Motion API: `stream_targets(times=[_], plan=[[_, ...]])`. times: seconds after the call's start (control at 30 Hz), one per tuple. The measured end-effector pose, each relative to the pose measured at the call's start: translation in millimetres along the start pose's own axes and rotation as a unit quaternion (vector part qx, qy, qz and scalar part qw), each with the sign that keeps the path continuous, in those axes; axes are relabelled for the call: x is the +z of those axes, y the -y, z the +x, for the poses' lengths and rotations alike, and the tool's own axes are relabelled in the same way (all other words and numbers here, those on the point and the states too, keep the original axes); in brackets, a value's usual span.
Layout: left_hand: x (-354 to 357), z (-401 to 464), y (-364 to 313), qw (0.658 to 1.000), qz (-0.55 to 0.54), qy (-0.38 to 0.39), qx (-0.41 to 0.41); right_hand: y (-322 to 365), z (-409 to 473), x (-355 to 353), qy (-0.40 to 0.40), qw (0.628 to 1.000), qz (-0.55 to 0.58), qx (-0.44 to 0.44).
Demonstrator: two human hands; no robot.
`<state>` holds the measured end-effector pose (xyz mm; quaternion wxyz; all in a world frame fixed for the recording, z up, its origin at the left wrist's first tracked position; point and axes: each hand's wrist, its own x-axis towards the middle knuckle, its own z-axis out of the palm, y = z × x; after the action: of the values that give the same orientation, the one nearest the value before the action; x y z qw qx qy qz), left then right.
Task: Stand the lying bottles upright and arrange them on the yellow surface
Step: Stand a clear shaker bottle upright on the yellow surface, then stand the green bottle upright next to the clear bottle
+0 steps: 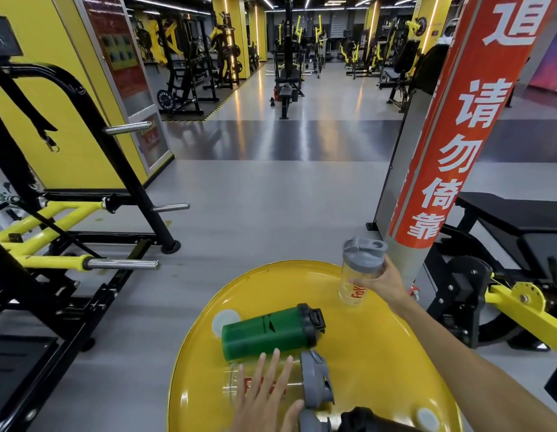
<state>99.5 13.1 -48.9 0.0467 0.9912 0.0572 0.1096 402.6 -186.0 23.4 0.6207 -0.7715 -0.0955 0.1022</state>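
Observation:
A round yellow surface fills the lower middle of the view. My right hand grips a clear bottle with a grey lid, upright at the surface's far right edge. A green bottle with a black lid lies on its side in the middle. Nearer to me lies a second clear bottle with a grey lid. My left hand rests flat on that bottle, fingers spread. A dark object sits at the bottom edge, partly cut off.
A white round spot shows behind the green bottle. A grey post with a red banner rises just right of the surface. Black and yellow gym machines stand left and right. Grey floor stretches ahead.

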Motion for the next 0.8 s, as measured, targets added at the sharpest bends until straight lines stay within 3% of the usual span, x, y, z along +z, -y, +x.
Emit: stream_targets(times=[0.27,0.37,0.5,0.7,0.8], plan=[[-8,6,2,0.998,-0.034,0.050,0.009,-12,-26,0,0.008,1.000,-0.016,0.014],[-20,21,8,0.992,-0.089,0.089,-0.012,-18,-48,0,-0.005,0.999,-0.037,0.028],[-38,68,22,0.977,-0.198,0.063,-0.052,-26,-95,3,-0.046,0.991,-0.114,0.058],[-50,136,36,0.958,-0.230,0.167,-0.040,-31,-156,-2,0.013,0.978,-0.199,0.058],[-51,160,48,0.921,-0.261,0.283,-0.058,-33,-171,-7,0.030,0.975,-0.216,0.036]])
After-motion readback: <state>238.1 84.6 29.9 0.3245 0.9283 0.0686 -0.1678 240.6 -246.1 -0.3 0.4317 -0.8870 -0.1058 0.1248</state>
